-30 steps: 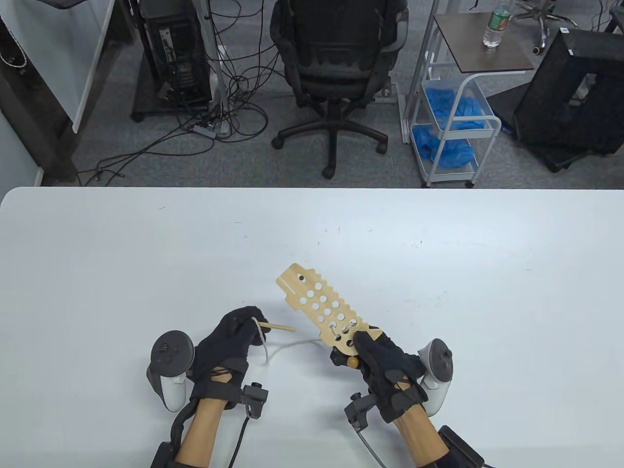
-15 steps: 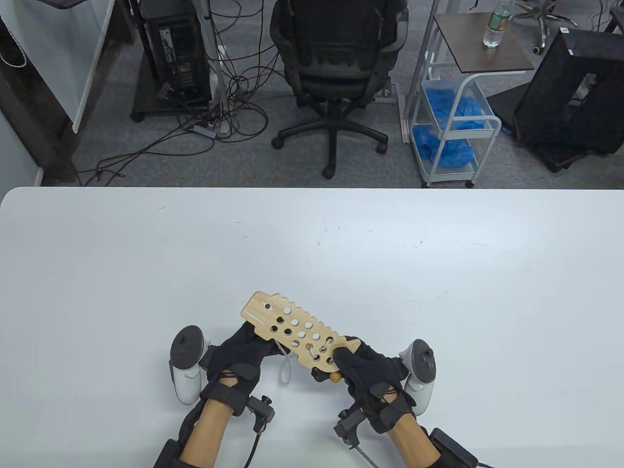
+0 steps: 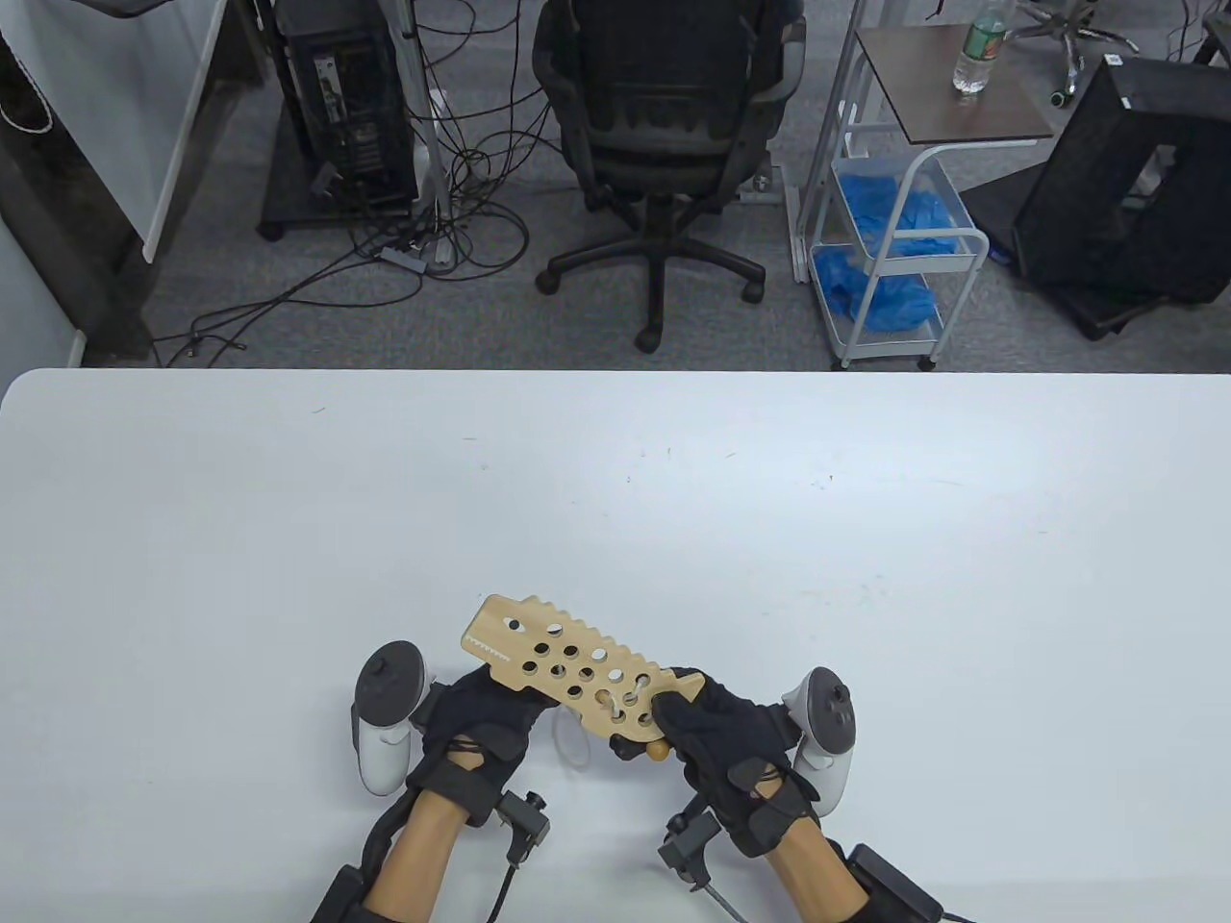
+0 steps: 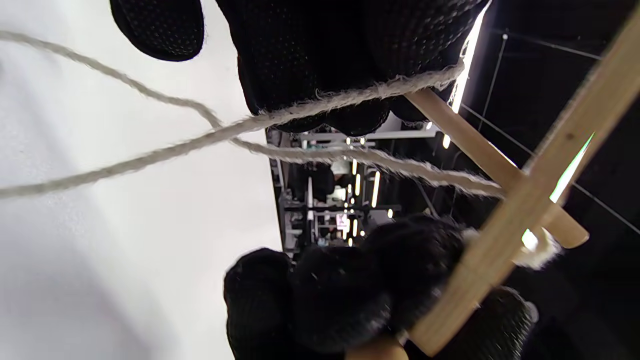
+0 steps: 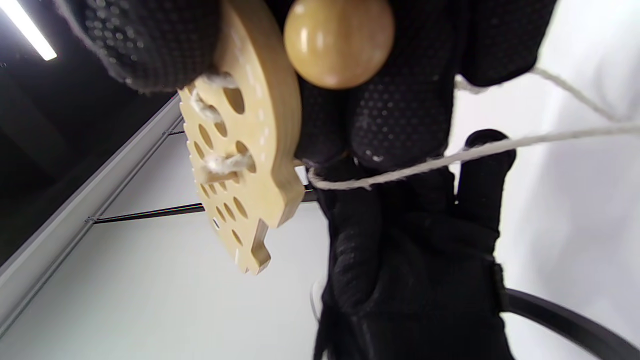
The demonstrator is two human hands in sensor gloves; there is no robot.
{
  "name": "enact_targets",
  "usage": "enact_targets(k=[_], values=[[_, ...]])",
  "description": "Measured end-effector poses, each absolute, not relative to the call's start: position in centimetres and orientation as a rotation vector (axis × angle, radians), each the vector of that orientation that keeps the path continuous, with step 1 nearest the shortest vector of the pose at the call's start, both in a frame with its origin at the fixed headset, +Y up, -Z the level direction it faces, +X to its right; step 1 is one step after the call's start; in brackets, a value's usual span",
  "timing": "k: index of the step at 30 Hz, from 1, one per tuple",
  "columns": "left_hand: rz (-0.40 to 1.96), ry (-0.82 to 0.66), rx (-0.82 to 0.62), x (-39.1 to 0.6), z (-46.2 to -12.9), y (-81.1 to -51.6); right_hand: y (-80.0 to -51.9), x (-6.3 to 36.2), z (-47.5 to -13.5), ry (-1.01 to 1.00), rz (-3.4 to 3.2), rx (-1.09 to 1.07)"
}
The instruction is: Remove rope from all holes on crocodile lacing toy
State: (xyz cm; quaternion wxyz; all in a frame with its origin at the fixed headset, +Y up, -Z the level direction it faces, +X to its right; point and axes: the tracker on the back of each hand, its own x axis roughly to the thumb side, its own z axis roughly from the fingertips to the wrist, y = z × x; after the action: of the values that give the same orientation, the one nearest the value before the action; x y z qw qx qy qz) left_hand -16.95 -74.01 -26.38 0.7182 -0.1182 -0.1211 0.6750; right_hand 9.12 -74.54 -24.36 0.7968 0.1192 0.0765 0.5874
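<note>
While seen from above: crocodile board [image 3: 567,667] held off the worktop [image 3: 866,538] near the front edge, tail end clamped in right hand [image 3: 731,740], head end over left hand [image 3: 486,716]. Rope [image 3: 575,745] loops below, between the hands.
Left wrist view: left hand [image 4: 320,55] clenched on wooden stick [image 4: 492,167], rope [image 4: 150,155] across its fingers.
Right wrist view: right hand [image 5: 400,100] clamps board [image 5: 240,150] beside a wooden bead [image 5: 337,37]; rope [image 5: 220,162] threaded through two holes.

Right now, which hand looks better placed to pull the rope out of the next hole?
Probably the left hand: it grips the rope and its wooden needle under the toy. The right hand is occupied gripping the toy's tail end.
</note>
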Motion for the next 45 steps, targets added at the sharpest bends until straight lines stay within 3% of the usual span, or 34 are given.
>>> enact_targets(k=[16, 28, 36, 45], values=[[1.685, -0.537, -0.365, -14.7, -25.8, -73.4, -74.8, 10.9, -24.9, 0.080, 1.284, 0.168], [1.639, -0.467, -0.308, -15.2, -25.9, -73.4, -73.1, 10.5, -24.7, -0.006, 1.582, 0.351], [1.462, -0.326, -0.268, -15.2, -25.5, -73.7, -72.7, 11.8, -24.4, -0.159, 1.651, 0.221], [1.207, -0.337, -0.120, -14.6, -24.9, -72.6, -73.8, 12.1, -24.7, -0.135, 1.562, 0.153]])
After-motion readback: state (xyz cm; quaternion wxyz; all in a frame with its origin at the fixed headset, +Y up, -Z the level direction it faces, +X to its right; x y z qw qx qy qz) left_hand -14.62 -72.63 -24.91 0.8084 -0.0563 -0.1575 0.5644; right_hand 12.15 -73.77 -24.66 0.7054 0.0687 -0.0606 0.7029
